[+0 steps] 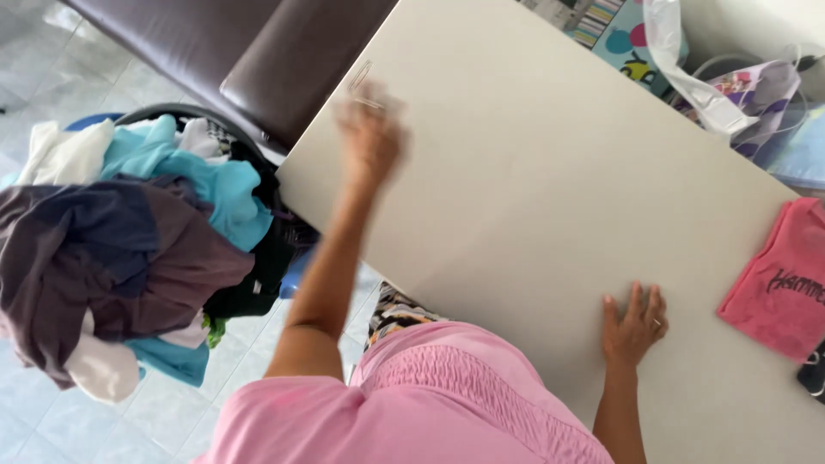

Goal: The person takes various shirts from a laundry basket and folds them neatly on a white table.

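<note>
Her right hand [634, 325] is lying spread flat on the pale rectangular tabletop [533, 189] while the blurred left hand [371, 137], grip unreadable, is sweeping at ten o'clock, possibly toppling the heaped laundry basket [129, 249].

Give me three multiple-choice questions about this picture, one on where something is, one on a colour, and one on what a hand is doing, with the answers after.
1. Where is the heap of laundry?
A. On the table
B. In a basket on the floor, to the person's left
C. On the brown couch

2. What colour is the folded shirt at the table's right edge?
A. Pink
B. Green
C. White

3. How is the right hand?
A. Gripping a shirt
B. Raised in the air
C. Resting flat and open on the table

Answers:
1. B, the clothes pile up in a basket standing on the tiled floor beside the table.
2. A, the shirt is pink with dark print.
3. C, the palm lies on the bare tabletop with fingers spread and holds nothing; the left hand is blurred near the table's far corner.
</note>
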